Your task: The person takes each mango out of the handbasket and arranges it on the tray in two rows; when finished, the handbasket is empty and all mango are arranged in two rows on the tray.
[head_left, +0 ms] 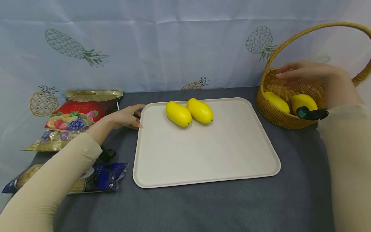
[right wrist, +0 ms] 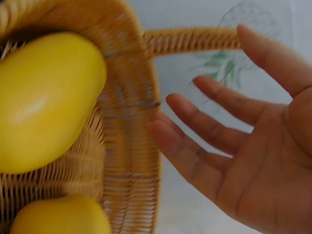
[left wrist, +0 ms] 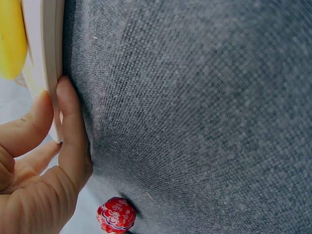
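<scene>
My left hand (head_left: pixel 127 116) grips the left rim of a beige rectangular tray (head_left: pixel 232 145). In the left wrist view the thumb (left wrist: pixel 41 114) lies on the tray edge (left wrist: pixel 51 53) and a finger reaches beneath it. Two yellow mangoes (head_left: pixel 178 114) rest side by side near the tray's far edge. Fingers spread and holding nothing, my right hand (head_left: pixel 310 73) hovers over a wicker basket (head_left: pixel 278 120). Inside the basket are two more yellow mangoes (right wrist: pixel 48 102). The right wrist view has the hand (right wrist: pixel 258 141) beside the basket's rim, palm showing.
A red candy bag (head_left: pixel 84 111) lies left of the tray, with a blue pasta packet (head_left: pixel 104 177) nearer. A small red wrapped candy (left wrist: pixel 116 214) sits near my left hand. The basket's tall arched handle (head_left: pixel 313 29) rises around my right hand. Behind hangs a pineapple-print cloth (head_left: pixel 174 48).
</scene>
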